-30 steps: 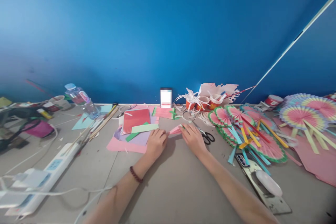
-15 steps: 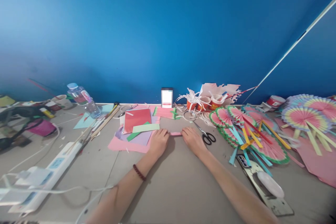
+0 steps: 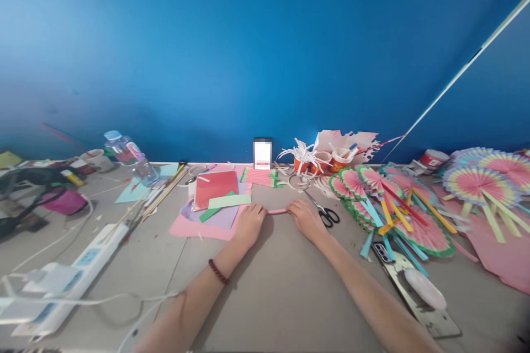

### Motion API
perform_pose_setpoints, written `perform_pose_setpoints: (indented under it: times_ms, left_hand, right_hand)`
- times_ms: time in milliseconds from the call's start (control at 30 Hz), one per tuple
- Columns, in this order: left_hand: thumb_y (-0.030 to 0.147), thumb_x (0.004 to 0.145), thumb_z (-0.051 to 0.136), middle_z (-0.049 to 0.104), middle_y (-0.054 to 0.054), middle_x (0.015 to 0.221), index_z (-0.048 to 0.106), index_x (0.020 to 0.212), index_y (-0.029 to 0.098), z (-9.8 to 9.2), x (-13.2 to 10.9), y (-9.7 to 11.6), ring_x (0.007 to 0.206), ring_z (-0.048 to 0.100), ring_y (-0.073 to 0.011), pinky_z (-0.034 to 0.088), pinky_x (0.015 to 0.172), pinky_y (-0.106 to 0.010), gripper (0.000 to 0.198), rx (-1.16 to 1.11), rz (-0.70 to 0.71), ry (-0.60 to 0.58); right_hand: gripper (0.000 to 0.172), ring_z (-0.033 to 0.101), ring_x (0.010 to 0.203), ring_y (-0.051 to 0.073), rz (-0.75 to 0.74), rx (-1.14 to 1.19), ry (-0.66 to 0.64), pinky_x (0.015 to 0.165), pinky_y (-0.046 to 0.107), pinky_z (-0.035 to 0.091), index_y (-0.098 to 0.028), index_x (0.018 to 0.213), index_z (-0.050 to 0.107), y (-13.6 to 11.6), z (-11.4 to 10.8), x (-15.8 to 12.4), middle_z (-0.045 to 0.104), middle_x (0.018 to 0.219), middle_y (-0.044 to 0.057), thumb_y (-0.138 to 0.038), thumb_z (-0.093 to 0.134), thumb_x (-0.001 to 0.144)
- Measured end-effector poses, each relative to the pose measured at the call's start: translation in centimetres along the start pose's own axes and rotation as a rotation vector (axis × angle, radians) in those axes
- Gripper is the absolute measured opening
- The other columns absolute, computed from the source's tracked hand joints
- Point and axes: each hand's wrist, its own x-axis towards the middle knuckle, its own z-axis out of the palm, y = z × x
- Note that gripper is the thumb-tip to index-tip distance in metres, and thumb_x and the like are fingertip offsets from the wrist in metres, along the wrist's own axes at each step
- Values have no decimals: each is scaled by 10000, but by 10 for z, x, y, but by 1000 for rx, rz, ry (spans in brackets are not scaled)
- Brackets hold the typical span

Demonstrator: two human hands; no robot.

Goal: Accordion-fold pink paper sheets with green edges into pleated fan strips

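Observation:
A narrow pink paper strip lies level on the table, stretched between my hands. My left hand is closed over its left end, fingers curled down. At the other end my right hand grips the strip the same way. Both ends of the strip are hidden under my fingers. Beside my left hand lie a pale green strip and a red paper packet on pink and lilac sheets. Scissors with black handles rest just right of my right hand.
Folded paper fans with coloured strips cover the right side, near a phone with a white mouse on it. Red cups and a lit screen stand at the wall. A power strip and bottle are at left.
The pink strip between my hands looks narrower than before. Both hands stay in nearly the same place, still closed on its ends.

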Motion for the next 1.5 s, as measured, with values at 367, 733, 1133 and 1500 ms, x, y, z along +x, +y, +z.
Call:
perform_pose_setpoints:
  times_ms: [367, 733, 1133, 1500]
  left_hand:
    - [2, 832, 398, 586, -49, 909, 568, 997, 173, 12, 3, -4, 853, 525, -181, 425, 748, -301, 293, -217, 29, 81]
    - [50, 852, 413, 590, -38, 842, 583, 828, 170, 3, 6, -8, 808, 542, -154, 423, 735, -267, 210, -365, -74, 123]
    - [232, 911, 458, 595, -36, 834, 591, 847, 182, 3, 8, -9, 780, 538, -155, 411, 701, -274, 157, -315, 1, 168]
    - [177, 888, 484, 592, -40, 837, 609, 817, 185, 3, 6, -11, 821, 508, -182, 360, 731, -325, 143, -114, -14, 162]
  right_hand:
    - [244, 548, 869, 203, 89, 289, -2, 804, 347, 456, -195, 873, 682, 4, 2, 1, 634, 852, 73, -141, 445, 869]
    - [130, 577, 796, 190, 271, 407, 33, 745, 312, 447, -189, 795, 641, 12, 10, 7, 661, 810, 50, -180, 513, 811]
    - [181, 592, 752, 184, 303, 451, 92, 718, 305, 456, -192, 753, 650, 14, 14, 8, 667, 767, 47, -242, 492, 826]
    - [210, 583, 848, 198, -50, 156, 62, 809, 349, 457, -210, 883, 666, 10, 8, 4, 656, 865, 73, -174, 459, 882]
